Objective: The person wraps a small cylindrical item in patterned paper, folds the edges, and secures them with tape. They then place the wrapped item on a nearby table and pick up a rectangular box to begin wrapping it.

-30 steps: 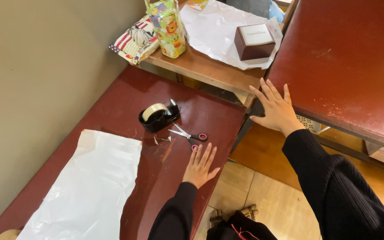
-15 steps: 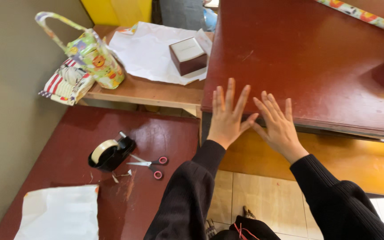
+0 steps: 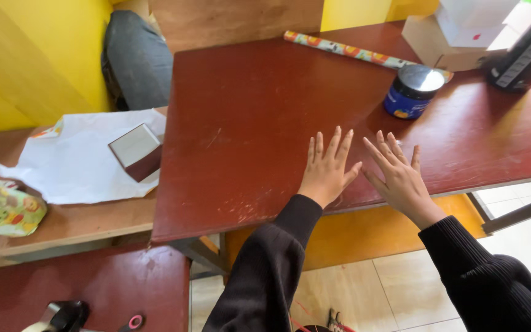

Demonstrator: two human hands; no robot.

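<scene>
The biggest change is where the work sits: a second ago the person was split between two surfaces, one hand by the scissors on the low red table at the left, the other on the edge of the taller one. Now both hands lie on the large red table (image 3: pixel 247 104), and the view has swung right and further along it, so that the low table has slipped to the near-left corner, with only the black tape dispenser (image 3: pixel 62 316) and a red scissor handle (image 3: pixel 135 321) peeking in. I take it the tools have been left behind for the moment and attention has turned to this bigger top.

At the far edge of the big table a roll of patterned wrapping paper (image 3: pixel 345 50) lies flat; to its right stand a blue jar with a dark lid (image 3: pixel 412 92), pale boxes (image 3: pixel 456 31) and a dark carton (image 3: pixel 523 52). On the wooden bench to the left, a small dark-red box with a white lid (image 3: pixel 136 150) rests on white paper (image 3: pixel 75 163), and a bright patterned bag (image 3: pixel 1 212) sits at the near-left end.

The left hand (image 3: pixel 327 169) lies flat near the table's near edge, fingers spread, holding nothing. The right hand (image 3: pixel 401 175) is just beside it, also splayed palm-down and empty; their thumbs almost meet.
</scene>
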